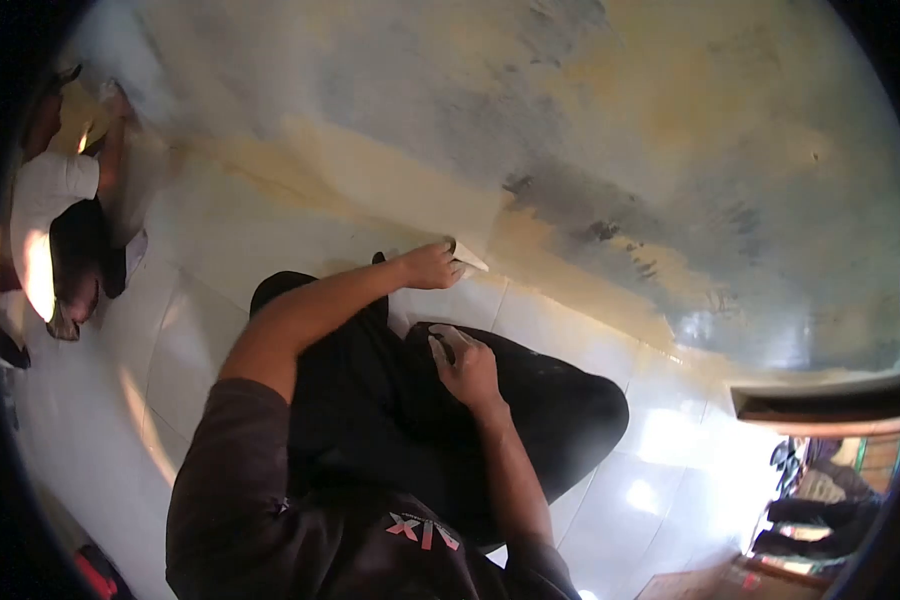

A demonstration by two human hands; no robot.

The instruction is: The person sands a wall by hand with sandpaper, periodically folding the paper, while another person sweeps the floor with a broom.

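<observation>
My left hand (430, 267) is closed around a pale, flat, wedge-shaped piece (468, 257), perhaps a scraper or folded sandpaper. The piece is at the foot of the patchy wall (610, 150), where grey and yellowish coats show. Over my black trousers (550, 395), close to the bent knee, is my right hand (466, 368). Its fingers are curled and dusted white. Whether anything small sits inside them is hidden.
White floor tiles (620, 500) surround my legs. Another person (65, 200) crouches by the wall at the far left. To the right, a dark ledge (820, 400) borders an opening with assorted items (820, 490). A brown board (690, 583) lies at the lower right.
</observation>
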